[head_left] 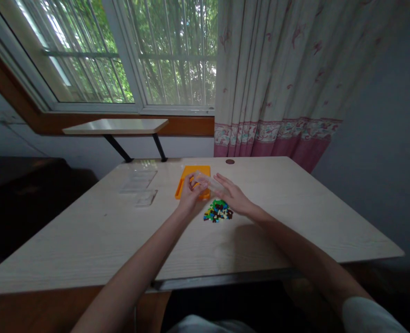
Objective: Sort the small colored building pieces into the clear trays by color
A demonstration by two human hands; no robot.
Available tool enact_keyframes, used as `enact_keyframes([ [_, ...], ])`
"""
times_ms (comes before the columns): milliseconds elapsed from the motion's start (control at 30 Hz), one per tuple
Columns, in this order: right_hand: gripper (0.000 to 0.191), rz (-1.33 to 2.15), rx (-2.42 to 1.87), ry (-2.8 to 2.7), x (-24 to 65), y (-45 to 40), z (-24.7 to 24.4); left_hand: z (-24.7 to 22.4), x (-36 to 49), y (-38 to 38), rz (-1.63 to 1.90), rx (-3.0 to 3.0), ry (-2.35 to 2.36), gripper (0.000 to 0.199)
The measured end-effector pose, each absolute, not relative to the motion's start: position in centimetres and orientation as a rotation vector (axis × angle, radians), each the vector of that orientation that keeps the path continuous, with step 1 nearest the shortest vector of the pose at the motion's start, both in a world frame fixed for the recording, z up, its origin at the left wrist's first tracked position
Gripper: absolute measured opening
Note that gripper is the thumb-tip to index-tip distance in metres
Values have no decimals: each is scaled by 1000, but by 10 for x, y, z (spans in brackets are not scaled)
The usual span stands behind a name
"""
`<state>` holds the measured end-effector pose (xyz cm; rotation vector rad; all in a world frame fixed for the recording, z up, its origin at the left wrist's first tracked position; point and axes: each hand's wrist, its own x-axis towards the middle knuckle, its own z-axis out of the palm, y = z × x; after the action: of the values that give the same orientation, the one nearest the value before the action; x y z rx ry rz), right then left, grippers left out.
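Above the table's middle, my left hand [191, 194] grips the left end of a clear plastic piece [210, 181], its fingers curled round it. My right hand [233, 195] is at the piece's right end, fingers stretched out and apart, palm side against or close to it. Behind and below the hands lies an orange tray [197, 170], partly covered by them. A pile of small green, blue, brown, white and yellow bricks [219, 211] rests on the table just in front of the hands.
Clear plastic cases lie on the pale table [97, 236] at the left, a larger one [138, 180] behind a smaller one [145, 198]. A raised shelf [118, 125] stands at the back left. A round brown disc [230, 162] is near the back edge.
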<state>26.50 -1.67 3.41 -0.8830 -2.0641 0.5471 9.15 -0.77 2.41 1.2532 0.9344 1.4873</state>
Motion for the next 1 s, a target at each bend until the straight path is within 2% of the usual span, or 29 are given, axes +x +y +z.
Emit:
enact_keyframes([
  [333, 44, 372, -849, -2073, 255, -34, 44, 28, 105, -23, 1563, 1280, 811, 59],
  [633, 42, 186, -892, -2237, 262, -33, 44, 26, 104, -23, 1549, 1382, 909, 57],
  [1000, 37, -337, -858, -2277, 257, -26, 37, 31, 104, -21, 1627, 1364, 883, 61],
])
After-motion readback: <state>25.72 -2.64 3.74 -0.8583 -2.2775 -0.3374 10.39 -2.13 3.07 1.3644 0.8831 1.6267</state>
